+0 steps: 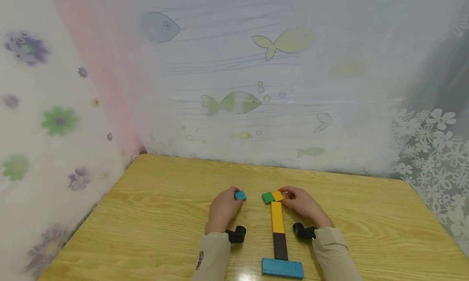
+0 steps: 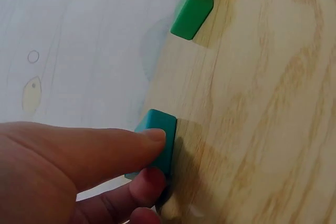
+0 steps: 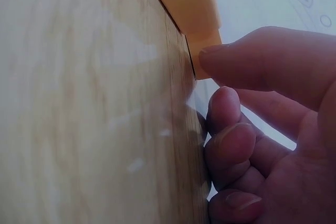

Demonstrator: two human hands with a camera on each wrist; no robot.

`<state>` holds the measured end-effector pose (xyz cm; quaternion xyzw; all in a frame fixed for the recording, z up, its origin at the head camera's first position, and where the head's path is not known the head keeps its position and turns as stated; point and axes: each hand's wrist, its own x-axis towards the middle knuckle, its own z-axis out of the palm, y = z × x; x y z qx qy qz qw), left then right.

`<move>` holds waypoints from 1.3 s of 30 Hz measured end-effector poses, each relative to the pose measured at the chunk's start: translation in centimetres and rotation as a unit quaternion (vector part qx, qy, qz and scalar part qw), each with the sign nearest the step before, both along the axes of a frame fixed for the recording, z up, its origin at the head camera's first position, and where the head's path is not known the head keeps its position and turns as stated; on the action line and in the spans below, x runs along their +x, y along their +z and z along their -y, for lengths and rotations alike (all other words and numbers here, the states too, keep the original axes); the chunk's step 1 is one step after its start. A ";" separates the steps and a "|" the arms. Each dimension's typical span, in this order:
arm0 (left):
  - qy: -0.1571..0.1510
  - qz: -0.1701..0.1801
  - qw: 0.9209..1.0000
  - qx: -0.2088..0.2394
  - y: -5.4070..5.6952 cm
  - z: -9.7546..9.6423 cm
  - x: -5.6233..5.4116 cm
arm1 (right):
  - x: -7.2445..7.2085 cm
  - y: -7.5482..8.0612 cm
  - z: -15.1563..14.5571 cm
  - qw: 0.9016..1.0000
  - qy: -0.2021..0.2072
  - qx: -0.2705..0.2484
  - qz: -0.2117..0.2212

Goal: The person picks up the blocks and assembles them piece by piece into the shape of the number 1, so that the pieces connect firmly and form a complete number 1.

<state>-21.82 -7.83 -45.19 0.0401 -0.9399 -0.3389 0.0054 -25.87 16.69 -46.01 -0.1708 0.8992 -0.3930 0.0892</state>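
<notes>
Between thumb and fingers, my left hand (image 1: 224, 209) pinches a small blue block (image 1: 239, 195), low at the table surface. In the left wrist view the thumb lies over this block (image 2: 167, 148). To its right, a small green block (image 1: 268, 198) sits against a small yellow block (image 1: 277, 196). My right hand (image 1: 303, 205) holds the small yellow block at its right end, with the thumb pressed on it in the right wrist view. A long yellow block (image 1: 277, 217) runs toward me from that pair, followed by a dark brown block (image 1: 280, 246) and a wide blue block (image 1: 282, 268) lying crosswise.
The blocks lie on a wood-grain table (image 1: 154, 216). A wall covering with printed fish (image 1: 239, 102) rises behind its far edge, and a flower-patterned one (image 1: 60, 120) stands along the left. Black wrist cameras (image 1: 237, 234) sit at both sleeves.
</notes>
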 end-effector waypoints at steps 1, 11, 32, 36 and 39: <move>0.000 -0.001 1.000 0.000 0.0 0.0 0.0 | 0.0 0.0 0.0 1.000 -0.001 0.001 0.000; -0.001 -0.009 1.000 -0.006 -0.1 -0.1 0.2 | 0.0 0.1 0.1 1.000 -0.005 -0.004 0.007; -0.019 0.004 1.000 0.002 0.1 0.1 0.0 | -0.2 0.0 0.2 1.000 -0.007 -0.004 0.007; -0.024 0.008 1.000 0.006 0.1 0.0 0.1 | 0.0 0.0 0.2 1.000 -0.006 -0.001 0.007; -0.031 0.007 0.999 0.009 0.1 -0.1 0.1 | 0.1 0.0 0.1 1.000 -0.007 -0.002 0.005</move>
